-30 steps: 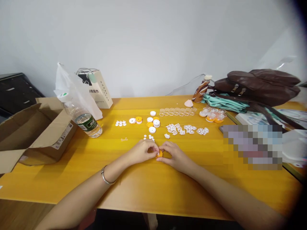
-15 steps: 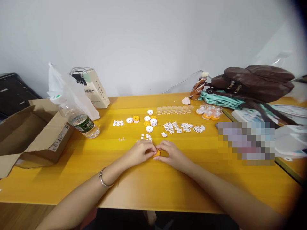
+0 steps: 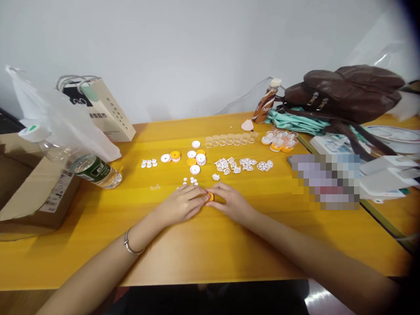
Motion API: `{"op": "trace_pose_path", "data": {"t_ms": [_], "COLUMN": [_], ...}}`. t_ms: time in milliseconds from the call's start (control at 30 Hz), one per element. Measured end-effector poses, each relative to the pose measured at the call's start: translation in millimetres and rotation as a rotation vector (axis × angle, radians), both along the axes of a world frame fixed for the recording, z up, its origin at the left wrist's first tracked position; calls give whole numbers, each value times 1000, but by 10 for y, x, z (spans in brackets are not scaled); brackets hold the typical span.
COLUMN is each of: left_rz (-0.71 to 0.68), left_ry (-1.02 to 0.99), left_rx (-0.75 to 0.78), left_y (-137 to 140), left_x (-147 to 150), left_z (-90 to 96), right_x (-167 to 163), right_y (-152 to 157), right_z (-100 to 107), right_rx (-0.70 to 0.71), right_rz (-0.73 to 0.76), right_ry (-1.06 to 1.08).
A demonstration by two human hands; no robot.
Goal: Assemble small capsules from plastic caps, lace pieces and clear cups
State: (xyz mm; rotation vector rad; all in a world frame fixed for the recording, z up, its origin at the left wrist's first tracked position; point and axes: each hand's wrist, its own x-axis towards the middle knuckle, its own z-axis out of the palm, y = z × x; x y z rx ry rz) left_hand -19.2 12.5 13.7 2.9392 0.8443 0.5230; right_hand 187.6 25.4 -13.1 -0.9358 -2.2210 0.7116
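Note:
Both hands meet over the near middle of the wooden table (image 3: 183, 258). Between their fingertips is a small orange disc-shaped part (image 3: 211, 197), partly hidden by the fingers. My right hand (image 3: 232, 202) pinches its right side with thumb and fingers. My left hand (image 3: 184, 203) is closed against its left side, the fingers pressed together. Just beyond the left hand lie several small white round pieces (image 3: 192, 180). Farther back are white discs (image 3: 194, 169) and orange discs (image 3: 191, 162), some stacked. White lattice pieces (image 3: 226, 165) spread beyond the right hand.
Clear cups (image 3: 229, 140) stand in rows, beside clear domes with orange bases (image 3: 279, 142). At left are a cardboard box (image 3: 39, 192), a tilted water bottle (image 3: 95, 170) and a paper bag (image 3: 105, 111). A brown bag (image 3: 344, 94) and a drink bottle (image 3: 266, 104) sit at right.
The camera view has shifted, so the table things appear farther left and higher. My left fingers now cover more of the orange part, which both hands still hold.

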Motion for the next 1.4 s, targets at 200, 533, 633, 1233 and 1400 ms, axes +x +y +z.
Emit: {"op": "trace_pose_path", "data": {"t_ms": [200, 533, 633, 1233, 1400], "left_rz": [-1, 30, 40, 51, 13], "left_ry": [-159, -246, -241, -232, -178], "left_rx": [-185, -331, -340, -229, -144], "left_y": [-4, 2, -5, -8, -2], "left_x": [40, 12, 18, 0, -18], "left_z": [-37, -97, -114, -94, -90], "right_x": [68, 107, 127, 178, 172], "right_y": [-15, -17, -27, -68, -78], "right_z": [14, 67, 75, 14, 12], "right_rx": [-6, -78, -52, -25, 61], "right_rz": [32, 17, 25, 36, 41], "right_ry": [-1, 17, 57, 49, 54]}}
